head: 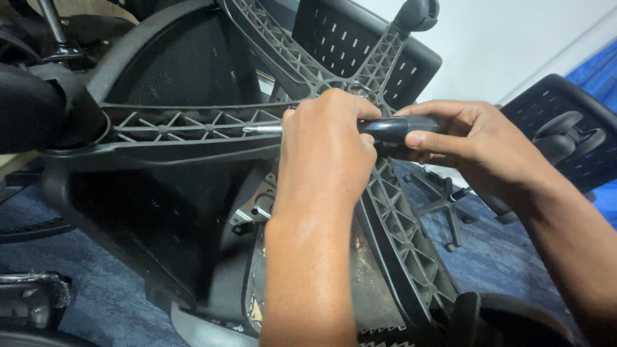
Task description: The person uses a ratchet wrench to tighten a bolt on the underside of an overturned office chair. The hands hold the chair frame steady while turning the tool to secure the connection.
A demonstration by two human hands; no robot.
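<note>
An office chair lies overturned, its dark grey star base (193, 125) with ribbed plastic arms facing me. My left hand (324, 151) is curled around the middle of a screwdriver (392, 128) and covers the hub of the base. My right hand (459, 138) grips the screwdriver's black handle. The metal tip pokes out to the left of my left hand, over one ribbed arm. A black castor (418, 13) sits at the end of the upper arm. Black mesh of the seat (173, 71) shows behind the base.
A second star base (443, 205) lies on the blue carpet (501, 250) at right, next to another black mesh chair part (565, 122). A large castor (38, 109) is at far left. A white wall rises at the back right.
</note>
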